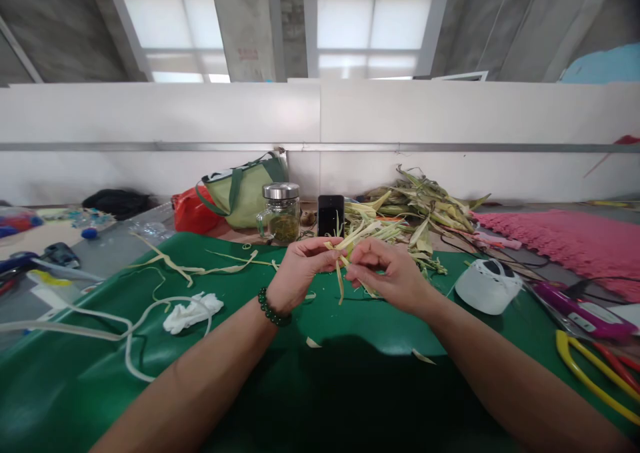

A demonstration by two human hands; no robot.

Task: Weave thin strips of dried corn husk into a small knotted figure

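My left hand point(305, 266), with a green bead bracelet point(273, 307) at the wrist, pinches a bundle of pale corn husk strips point(341, 285) between thumb and fingers. Facing it, my right hand point(390, 276) has its fingers closed on the same strips. The ends stick out above and hang below my fingertips; where the strips cross is partly hidden. Just behind my hands stand a black phone point(331, 214), upright, and a lidded glass jar point(284, 221). More husks lie in a heap point(427, 203) at the back right.
On the green mat point(250, 386) are a crumpled tissue point(193, 313), a white cord point(131, 346) and a white roll-like object point(487, 287). To the right lie a purple tool point(583, 311) and yellow-handled scissors point(575, 369). A green bag point(245, 196) stands against the wall.
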